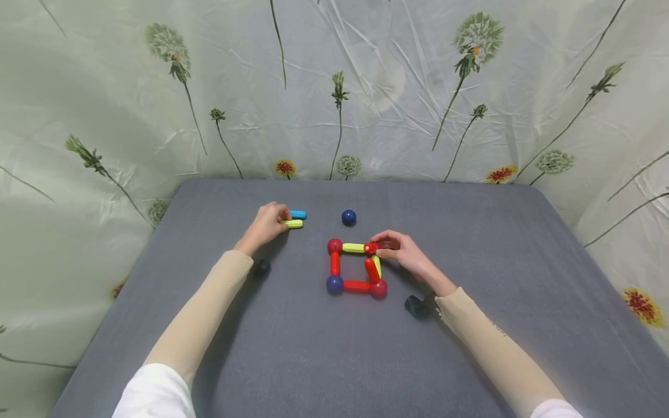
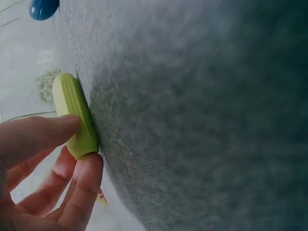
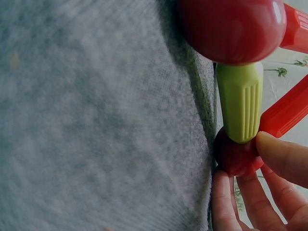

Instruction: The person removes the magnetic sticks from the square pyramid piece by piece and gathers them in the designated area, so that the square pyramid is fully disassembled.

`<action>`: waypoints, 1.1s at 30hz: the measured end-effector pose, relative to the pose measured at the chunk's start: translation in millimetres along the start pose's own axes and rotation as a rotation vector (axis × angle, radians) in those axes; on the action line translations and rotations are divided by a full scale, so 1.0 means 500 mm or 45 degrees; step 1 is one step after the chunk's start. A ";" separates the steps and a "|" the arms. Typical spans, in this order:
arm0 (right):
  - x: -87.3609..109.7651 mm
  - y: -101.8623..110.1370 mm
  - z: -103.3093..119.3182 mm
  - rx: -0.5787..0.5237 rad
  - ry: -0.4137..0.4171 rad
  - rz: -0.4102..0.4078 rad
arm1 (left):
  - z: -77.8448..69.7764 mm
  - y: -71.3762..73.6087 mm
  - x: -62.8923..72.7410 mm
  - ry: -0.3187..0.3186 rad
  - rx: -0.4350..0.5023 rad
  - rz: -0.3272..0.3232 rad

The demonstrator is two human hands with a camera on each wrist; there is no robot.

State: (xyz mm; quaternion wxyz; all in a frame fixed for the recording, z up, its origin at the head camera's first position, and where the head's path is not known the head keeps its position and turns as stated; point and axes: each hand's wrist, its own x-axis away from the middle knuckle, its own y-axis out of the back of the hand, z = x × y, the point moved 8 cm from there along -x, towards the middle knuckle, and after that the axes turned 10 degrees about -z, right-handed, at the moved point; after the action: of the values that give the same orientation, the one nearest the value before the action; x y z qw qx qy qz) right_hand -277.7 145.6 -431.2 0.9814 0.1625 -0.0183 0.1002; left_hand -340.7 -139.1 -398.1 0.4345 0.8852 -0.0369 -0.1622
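Observation:
My left hand [image 1: 266, 225] pinches a yellow-green ridged rod [image 2: 72, 103] lying on the cloth, thumb on its side and fingers at its near end. Just beyond it lies a blue rod [image 1: 298, 214]. With thumb and fingertips my right hand [image 1: 406, 253] grips a red ball [image 3: 235, 156] at the far right corner of a square of balls and rods. The other corners are a red ball [image 1: 335, 246], a dark blue ball [image 1: 335, 284] and another red ball [image 1: 378, 288]. Red rods [image 1: 372, 270] slant up from both right-hand corners.
A loose dark blue ball [image 1: 348, 217] sits behind the square. The grey cloth-covered table [image 1: 292, 348] ends at a floral curtain [image 1: 387, 116]. A dark wrist camera [image 1: 416, 306] hangs below the right wrist, and another [image 1: 262, 267] below the left.

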 end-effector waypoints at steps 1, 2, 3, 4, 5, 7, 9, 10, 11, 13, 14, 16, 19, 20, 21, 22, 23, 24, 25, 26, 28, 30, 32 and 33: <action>0.000 0.000 0.000 0.002 0.001 0.000 | 0.002 0.001 -0.003 0.008 -0.002 -0.010; 0.000 0.000 0.000 0.002 0.003 0.000 | 0.004 0.002 -0.005 0.017 0.000 -0.018; 0.000 0.000 0.001 0.001 0.006 0.000 | 0.005 0.002 -0.007 0.030 0.003 -0.022; 0.001 0.000 0.001 -0.003 0.009 0.000 | 0.007 0.003 -0.009 0.042 0.003 -0.027; 0.001 0.000 0.001 -0.006 0.014 0.002 | 0.007 0.004 -0.010 0.052 0.005 -0.031; 0.000 0.000 0.002 -0.012 0.021 0.006 | 0.008 0.007 -0.012 0.064 0.001 -0.046; 0.000 0.000 0.002 -0.013 0.025 0.007 | 0.003 0.012 -0.013 0.066 -0.002 -0.065; 0.000 0.000 0.002 -0.011 0.024 0.006 | -0.003 0.015 -0.012 0.056 0.005 -0.078; 0.000 0.000 0.002 -0.006 0.020 0.006 | -0.012 0.018 -0.011 0.038 0.016 -0.097; 0.000 0.001 0.001 0.002 0.013 0.002 | -0.038 0.022 -0.007 -0.010 0.087 -0.131; 0.001 0.002 0.002 0.003 0.010 0.000 | -0.057 0.020 -0.005 -0.041 0.141 -0.136; 0.002 0.003 0.002 0.006 0.008 -0.004 | -0.103 0.007 0.005 -0.108 0.283 -0.113; 0.004 0.006 0.003 0.005 0.015 -0.006 | -0.181 -0.036 0.023 -0.188 0.474 0.006; 0.004 0.007 0.004 0.003 0.018 -0.007 | -0.206 -0.053 0.030 -0.207 0.508 0.054; 0.004 0.007 0.004 0.001 0.024 -0.005 | -0.227 -0.070 0.036 -0.220 0.537 0.099; 0.004 0.007 0.005 -0.008 0.029 -0.003 | -0.245 -0.088 0.040 -0.229 0.551 0.141; 0.004 0.007 0.005 -0.014 0.035 -0.002 | -0.261 -0.103 0.044 -0.239 0.556 0.171; 0.004 0.007 0.006 -0.021 0.044 0.000 | -0.274 -0.117 0.046 -0.244 0.552 0.196; 0.004 0.007 0.006 -0.026 0.056 0.003 | -0.284 -0.130 0.048 -0.248 0.546 0.216; 0.004 0.007 0.006 -0.032 0.066 0.006 | -0.291 -0.140 0.049 -0.249 0.538 0.231; 0.003 0.006 0.006 -0.039 0.075 0.012 | -0.298 -0.153 0.049 -0.254 0.511 0.243; 0.003 0.004 0.005 -0.031 0.080 0.020 | -0.294 -0.155 0.048 -0.240 0.487 0.237; 0.002 0.004 0.005 -0.028 0.068 0.019 | -0.281 -0.152 0.046 -0.205 0.487 0.217; 0.002 0.004 0.005 -0.028 0.059 0.017 | -0.273 -0.148 0.045 -0.177 0.500 0.205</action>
State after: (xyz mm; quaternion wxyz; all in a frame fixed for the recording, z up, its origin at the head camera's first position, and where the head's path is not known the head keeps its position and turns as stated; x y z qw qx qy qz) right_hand -277.0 146.8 -428.3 0.9827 0.1490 0.0022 0.1100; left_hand -281.3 5.3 -383.9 0.2619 0.9336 -0.1681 -0.1774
